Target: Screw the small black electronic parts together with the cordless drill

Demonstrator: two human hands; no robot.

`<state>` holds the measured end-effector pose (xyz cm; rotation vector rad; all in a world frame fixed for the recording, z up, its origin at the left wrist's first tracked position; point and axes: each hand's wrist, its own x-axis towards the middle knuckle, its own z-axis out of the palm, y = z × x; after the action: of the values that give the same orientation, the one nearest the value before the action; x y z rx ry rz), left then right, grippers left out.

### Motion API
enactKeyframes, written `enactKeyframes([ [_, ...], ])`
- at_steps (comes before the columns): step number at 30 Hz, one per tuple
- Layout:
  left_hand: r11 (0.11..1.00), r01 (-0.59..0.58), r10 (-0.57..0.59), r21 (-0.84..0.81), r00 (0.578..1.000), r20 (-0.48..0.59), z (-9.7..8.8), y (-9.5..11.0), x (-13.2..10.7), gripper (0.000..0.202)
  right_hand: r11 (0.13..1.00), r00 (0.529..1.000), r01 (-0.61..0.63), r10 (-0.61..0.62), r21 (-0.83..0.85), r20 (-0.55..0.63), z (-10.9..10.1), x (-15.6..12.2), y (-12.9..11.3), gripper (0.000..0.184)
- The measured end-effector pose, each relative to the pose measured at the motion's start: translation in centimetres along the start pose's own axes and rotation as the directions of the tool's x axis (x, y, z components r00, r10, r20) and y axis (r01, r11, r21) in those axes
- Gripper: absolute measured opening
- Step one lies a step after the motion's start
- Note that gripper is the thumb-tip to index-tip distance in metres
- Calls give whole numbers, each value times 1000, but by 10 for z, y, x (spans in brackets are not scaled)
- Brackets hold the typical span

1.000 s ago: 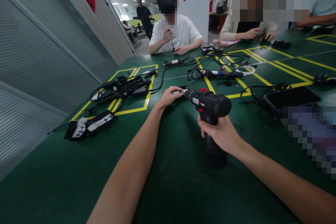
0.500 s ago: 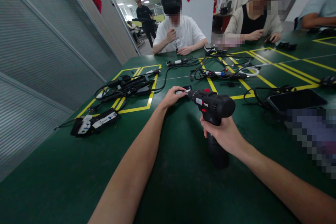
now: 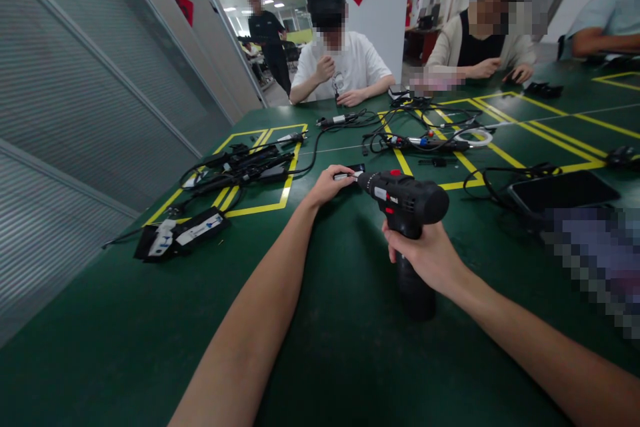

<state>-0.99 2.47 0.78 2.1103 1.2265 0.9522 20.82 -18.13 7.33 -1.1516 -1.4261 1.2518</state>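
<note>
My right hand (image 3: 423,250) is wrapped round the handle of a black cordless drill (image 3: 407,197) with red buttons. The drill lies level, its chuck and bit pointing left and away from me. My left hand (image 3: 331,183) is closed at the drill's tip, pressing a small black piece with a white label (image 3: 357,167) against the table. The fingers partly cover this piece, and its exact kind does not show. Where the bit meets it is too small to make out.
Bundled black cables (image 3: 250,163) lie at left within yellow tape. A black pouch-like item with white labels (image 3: 200,227) sits nearer. More cables and a white ring (image 3: 473,138) lie beyond the drill. A dark tablet-like slab (image 3: 565,190) is at right. People sit across the table.
Both hands and the drill stay in nearly the same place. In the background a standing person has shifted slightly to the left.
</note>
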Motion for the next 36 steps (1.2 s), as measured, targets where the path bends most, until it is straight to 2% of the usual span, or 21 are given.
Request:
enactKeyframes([
  [28, 1000, 11, -11, -24, 1000, 13, 0, -5, 1, 34, 999, 1000, 11, -12, -40, -9, 0, 3, 5, 7],
  [36, 1000, 9, -9, -2, 1000, 25, -2, 0, 0, 33, 999, 1000, 12, -12, -39, -1, -1, 1, 0, 5],
])
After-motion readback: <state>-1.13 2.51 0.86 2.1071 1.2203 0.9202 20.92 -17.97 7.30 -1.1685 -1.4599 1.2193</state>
